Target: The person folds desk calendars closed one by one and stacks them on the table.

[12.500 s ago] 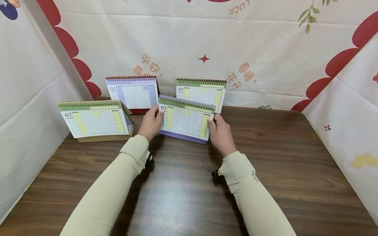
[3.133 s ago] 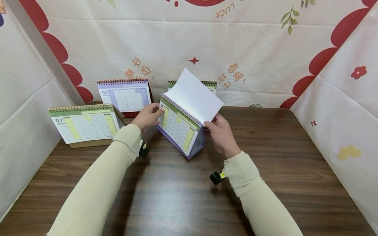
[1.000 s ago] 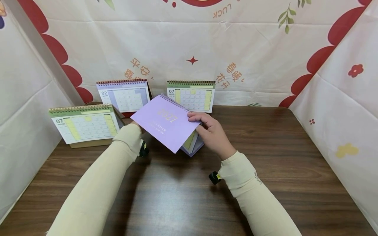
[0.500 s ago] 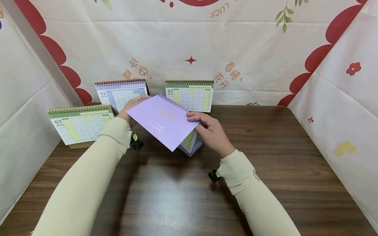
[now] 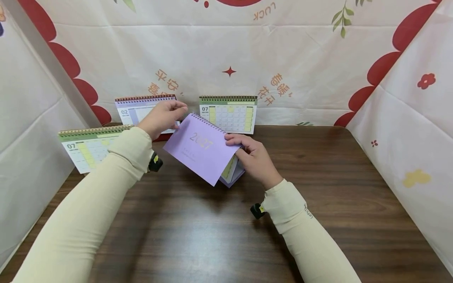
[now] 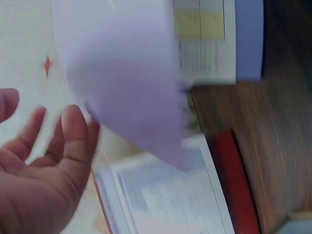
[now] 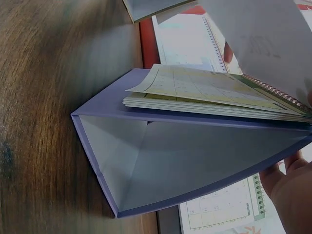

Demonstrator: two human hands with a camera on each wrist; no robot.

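A purple desk calendar stands at an angle mid-table, its 2027 cover sloping over the front. The right wrist view shows its triangular stand from the side, with the loose pages beneath the lifted cover. My right hand grips the calendar's upper right corner, thumb below and fingers on top of the cover. By the upper left corner is my left hand, fingers loosely bent and holding nothing. In the left wrist view its fingertips are close to the cover's edge; whether they touch it I cannot tell.
Behind my left hand stands a red-based calendar turned to 02. A green-topped calendar is at the back, and another green-topped calendar at left, partly behind my sleeve. A printed cloth walls the wooden table.
The white-backed sheet raised behind the spiral has come over to the front as the purple cover. My left hand has come out from behind it, up to the upper left corner. The right hand keeps its grip.
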